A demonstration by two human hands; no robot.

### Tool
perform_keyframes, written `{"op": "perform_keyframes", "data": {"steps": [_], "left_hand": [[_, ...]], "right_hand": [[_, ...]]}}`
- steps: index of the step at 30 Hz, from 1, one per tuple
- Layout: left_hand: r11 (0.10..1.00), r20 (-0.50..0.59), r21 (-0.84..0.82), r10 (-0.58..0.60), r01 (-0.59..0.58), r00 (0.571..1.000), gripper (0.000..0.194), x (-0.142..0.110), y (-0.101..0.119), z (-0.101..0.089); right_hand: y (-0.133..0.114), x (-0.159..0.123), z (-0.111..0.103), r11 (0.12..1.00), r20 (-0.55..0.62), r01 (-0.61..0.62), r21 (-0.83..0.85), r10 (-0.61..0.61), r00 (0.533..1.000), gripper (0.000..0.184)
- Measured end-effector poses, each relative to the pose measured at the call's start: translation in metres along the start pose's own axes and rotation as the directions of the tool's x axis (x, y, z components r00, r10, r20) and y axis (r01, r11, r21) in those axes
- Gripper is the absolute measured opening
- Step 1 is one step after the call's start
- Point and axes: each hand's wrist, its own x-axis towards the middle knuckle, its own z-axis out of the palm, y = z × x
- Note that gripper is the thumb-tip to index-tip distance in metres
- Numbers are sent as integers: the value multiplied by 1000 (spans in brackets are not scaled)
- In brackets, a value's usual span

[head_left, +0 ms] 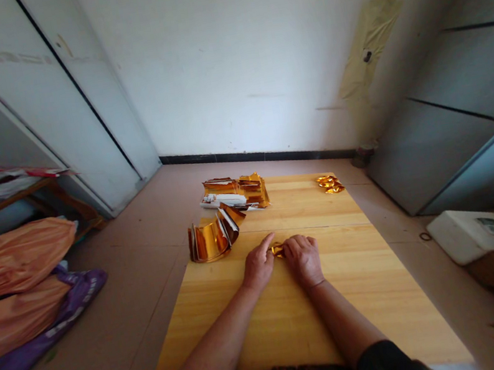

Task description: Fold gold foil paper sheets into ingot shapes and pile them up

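Observation:
Between my two hands, at the middle of the wooden tabletop, is a small piece of shiny gold foil paper. My left hand grips its left side, index finger pointing forward. From the right, my right hand closes over the other end with its fingers curled. The hands cover much of the piece. Ahead and to the left, a curved stack of gold foil sheets stands on edge. Behind it lies another pile of gold foil sheets with a white wrapper. Several folded gold foil pieces rest at the far right corner.
The low wooden table stands on a tiled floor before a white wall. Orange and purple bags lie at the left below grey cabinets. On the right are a white container and a grey cabinet.

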Motion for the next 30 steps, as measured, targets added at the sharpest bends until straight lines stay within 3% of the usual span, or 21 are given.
{"op": "perform_keyframes", "data": {"steps": [14,21,26,30], "left_hand": [[992,-25,-33,-124,123,992,54,0,10,-3],[969,-70,-91,-237,230,969,72,1,22,2],[945,-102,-215,-275,249,956,76,2,21,0],[956,-105,-144,-270,254,957,80,2,22,-1]], "right_hand": [[0,-1,1,996,-53,92,8,-91,994,24],[4,-2,9,980,-96,148,134,-136,986,24],[9,-5,11,980,-53,107,170,-100,994,22],[10,-5,10,985,1,91,146,-93,996,26]]}}
